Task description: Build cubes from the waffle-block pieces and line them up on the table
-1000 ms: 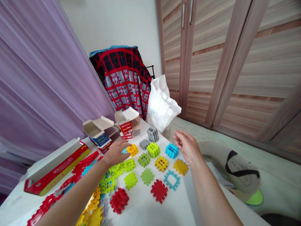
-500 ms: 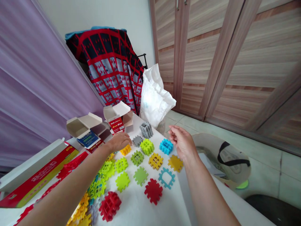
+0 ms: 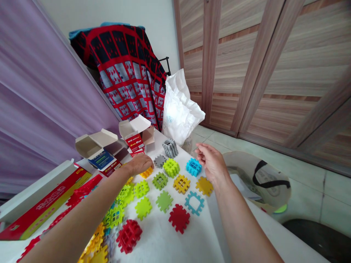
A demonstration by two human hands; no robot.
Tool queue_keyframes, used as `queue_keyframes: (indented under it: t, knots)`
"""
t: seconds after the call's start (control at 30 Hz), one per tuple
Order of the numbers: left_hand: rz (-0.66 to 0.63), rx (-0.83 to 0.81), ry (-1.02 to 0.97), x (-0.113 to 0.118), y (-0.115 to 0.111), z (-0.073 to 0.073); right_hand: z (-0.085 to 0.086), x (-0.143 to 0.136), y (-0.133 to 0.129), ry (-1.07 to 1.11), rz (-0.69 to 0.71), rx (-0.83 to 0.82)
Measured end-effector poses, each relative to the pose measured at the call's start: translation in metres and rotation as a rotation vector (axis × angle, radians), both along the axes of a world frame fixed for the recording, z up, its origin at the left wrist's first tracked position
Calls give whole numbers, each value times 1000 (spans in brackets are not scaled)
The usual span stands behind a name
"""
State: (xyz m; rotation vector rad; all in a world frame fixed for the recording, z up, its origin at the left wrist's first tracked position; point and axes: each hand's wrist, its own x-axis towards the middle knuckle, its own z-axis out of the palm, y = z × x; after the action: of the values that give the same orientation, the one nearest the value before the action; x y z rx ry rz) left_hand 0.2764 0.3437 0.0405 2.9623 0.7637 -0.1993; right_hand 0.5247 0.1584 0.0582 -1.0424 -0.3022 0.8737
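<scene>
My left hand (image 3: 139, 163) is over an orange piece (image 3: 147, 172), its fingers curled down near it; whether they grip anything is hidden. Beside the blue stack (image 3: 193, 167), my right hand (image 3: 210, 160) has its fingers curled together, and nothing clear shows in them. Between the hands lie a lime stack (image 3: 171, 167), a gray piece (image 3: 159, 161), a dark green piece (image 3: 160, 180) and a yellow piece (image 3: 181, 183). A mustard piece (image 3: 204, 186) is close to my right wrist. Nearer are a blue frame (image 3: 194, 203) and a red piece (image 3: 179, 218).
Open boxes (image 3: 105, 157) stand at the table's left back, with a long red box (image 3: 44, 204) nearer. A gray stack (image 3: 170, 148) is by the far edge. Beyond stands a white bag (image 3: 179, 109); a round bin (image 3: 257, 179) is on the floor at right.
The view has shifted slightly, so background things sit a little higher. Both hands keep nearly the same places over the table.
</scene>
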Motion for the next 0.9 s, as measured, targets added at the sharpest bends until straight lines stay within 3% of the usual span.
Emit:
queue_keyframes:
  t: [0.47,0.7,0.8,0.9]
  knots:
    - [78,-53,-43,2,-13,15,1,1,0,15,-6,-13]
    - [399,99,-69,-51,-24,35,0,0,1,19,-12,-17]
    - [424,94,17,-68,-31,36,0,-2,2,25,-19,-34]
    - [376,70,90,-69,-38,32,1,-4,1,6,-4,-29]
